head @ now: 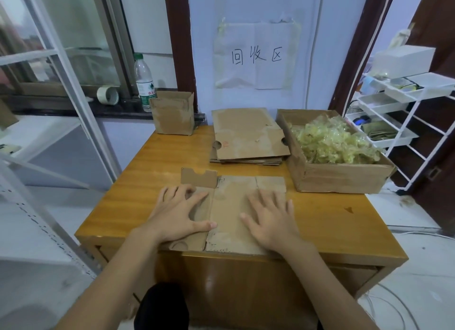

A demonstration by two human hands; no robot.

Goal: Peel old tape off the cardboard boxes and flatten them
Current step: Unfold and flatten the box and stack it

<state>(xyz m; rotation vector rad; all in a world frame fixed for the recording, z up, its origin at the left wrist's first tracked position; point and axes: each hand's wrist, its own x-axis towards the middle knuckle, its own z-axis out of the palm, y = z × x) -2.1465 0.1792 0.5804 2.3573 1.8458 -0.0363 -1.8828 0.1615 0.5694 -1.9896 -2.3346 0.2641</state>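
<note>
From the head camera, a flattened cardboard box (231,212) lies at the near edge of the wooden table (327,221), roughly midway along it, its near flaps reaching the edge itself. One small flap (199,178) at its far left corner stands up instead of lying flat. The left hand (183,212) presses palm down on the left part of the cardboard, fingers spread and straight, thumb pointing toward the middle. The right hand (272,218) presses palm down on the right part in the same way, fingers splayed. The two hands are apart, with a strip of bare cardboard between them, and neither grips anything.

Beyond, near the far edge and a little right of centre, rests a stack of flattened boxes (248,137). Just beside it, toward the far right corner, sits an open cardboard tray (339,177) filled with crumpled yellowish tape (334,142). At the far left corner an upright box (172,114) stands with its top flaps open.

Off the table, a plastic water bottle (143,82) and a tape roll (107,95) sit on the dark window ledge behind the upright box. A paper sign (256,56) with handwritten characters is taped to the wall. A white rack (394,112) of trays stands to the right of the table.
</note>
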